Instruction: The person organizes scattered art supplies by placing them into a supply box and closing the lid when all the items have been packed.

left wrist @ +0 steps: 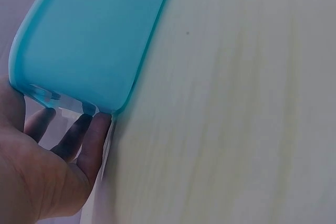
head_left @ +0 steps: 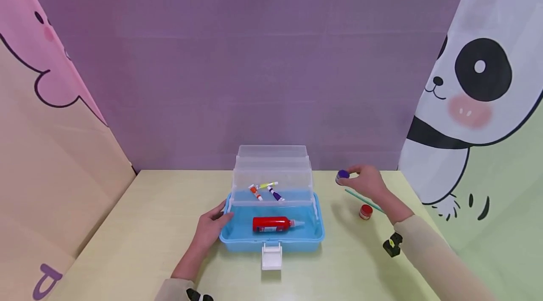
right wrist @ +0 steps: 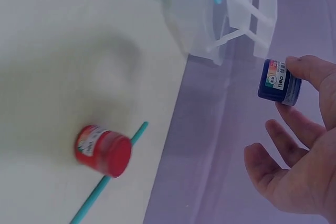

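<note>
A blue plastic box stands with its clear lid raised. My left hand grips the box's left side, thumb over the rim; in the left wrist view its fingers reach the box's end wall. Inside the box lies a red bottle with a clear nozzle. Behind it, seen through the lid, are orange, yellow and purple paint tubes. Right of the box, my right hand pinches a small dark blue paint jar between thumb and finger, raised above the table.
A red paint jar stands on the right of the table, beside a thin teal stick. The box's white latch hangs down at the front. A purple backdrop rises behind the table.
</note>
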